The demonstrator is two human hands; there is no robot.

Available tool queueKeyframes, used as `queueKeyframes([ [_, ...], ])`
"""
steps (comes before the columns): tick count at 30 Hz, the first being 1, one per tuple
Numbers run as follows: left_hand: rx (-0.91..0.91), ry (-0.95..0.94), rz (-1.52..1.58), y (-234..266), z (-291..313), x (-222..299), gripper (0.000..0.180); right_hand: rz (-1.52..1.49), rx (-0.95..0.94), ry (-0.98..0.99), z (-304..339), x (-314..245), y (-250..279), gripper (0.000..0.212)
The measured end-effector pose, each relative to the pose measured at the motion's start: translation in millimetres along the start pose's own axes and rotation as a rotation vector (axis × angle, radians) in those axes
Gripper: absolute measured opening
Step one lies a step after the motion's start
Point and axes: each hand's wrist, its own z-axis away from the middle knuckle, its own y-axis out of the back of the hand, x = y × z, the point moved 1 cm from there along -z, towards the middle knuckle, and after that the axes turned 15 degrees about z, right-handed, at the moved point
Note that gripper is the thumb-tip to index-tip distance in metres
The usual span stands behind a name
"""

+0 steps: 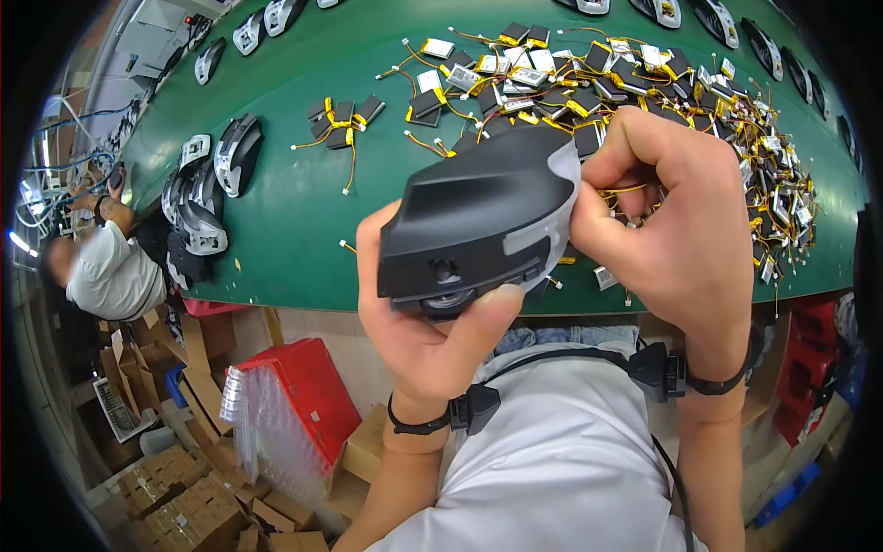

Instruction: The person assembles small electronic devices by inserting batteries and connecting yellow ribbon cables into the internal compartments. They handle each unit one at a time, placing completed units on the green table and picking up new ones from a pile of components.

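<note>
A black computer mouse [478, 216], tall and sculpted, with a grey lower rim, is held up over the table's near edge. My left hand [414, 322] is closed around its left end, thumb along the lower side and fingers behind. At the other end my right hand [676, 216] pinches with thumb and index finger right by the grey rim. What sits in that pinch is hidden; a thin yellow-orange wire shows inside the curl of the fingers. Behind the mouse spreads a pile of battery packs [529, 76] with yellow tape and thin wires.
A small battery cluster [340, 121] lies left on the green table [294, 221]. Mouse shells [237, 155] are stacked farther left, more along the far edge. Below stand a red crate [308, 396] and cardboard boxes [184, 497]. A co-worker [115, 271] sits at the left.
</note>
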Motion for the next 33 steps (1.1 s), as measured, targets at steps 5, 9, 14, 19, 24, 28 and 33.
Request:
queueKeyframes([
  [5,-0.017,-0.052,0.079,-2,-5,-4,0.070,-0.263,-0.173,-0.152,-8,-2,7,0.012],
  [9,0.017,-0.037,0.091,0,-4,-4,0.071,-0.438,-0.113,-0.280,2,-2,-8,0.008],
  [14,0.032,-0.009,0.136,6,-7,-10,0.070,-0.321,-0.153,-0.196,5,3,-5,0.011],
  [19,0.041,-0.027,0.061,7,-7,-7,0.072,-0.261,-0.214,-0.237,-3,3,-3,0.010],
  [24,0.042,-0.025,0.064,10,-12,-4,0.073,-0.527,-0.152,-0.268,1,7,-10,0.009],
  [28,0.053,0.027,0.092,13,-12,-4,0.071,-0.281,-0.020,-0.051,5,5,-11,0.010],
  [33,-0.044,0.023,0.049,16,-12,-5,0.069,-0.228,-0.043,-0.074,3,6,-9,0.010],
])
